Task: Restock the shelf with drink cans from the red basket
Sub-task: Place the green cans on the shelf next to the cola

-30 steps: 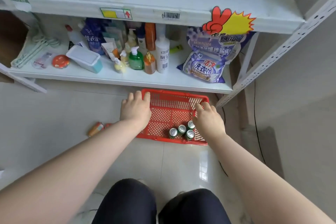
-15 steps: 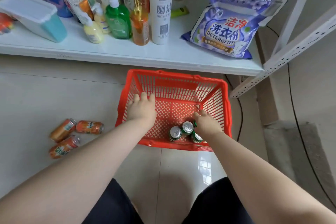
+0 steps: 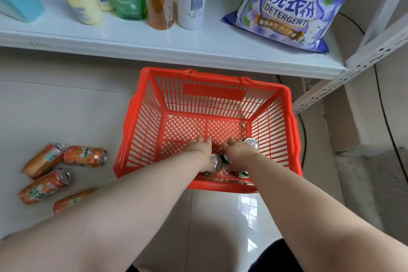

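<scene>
Hands in red basket (image 3: pixel 291 130), centre frame, below shelf (image 3: pixel 198 51).
Left hand (image 3: pixel 202 147) and right hand (image 3: pixel 237 149) are laid over green cans (image 3: pixel 251 143) at the basket's lower edge; whether anything is gripped cannot be told.

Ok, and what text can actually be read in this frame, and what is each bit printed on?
"DETERGENT" and "洗衣粉": detergent bag on the shelf.
"洁净": same bag, in red.
Brown banner on the bag: too small to read.
White bottle: top characters cut off, small print blurred.
Orange cans: lettering blurred.
Green cans in the red basket: labels hidden.
</scene>
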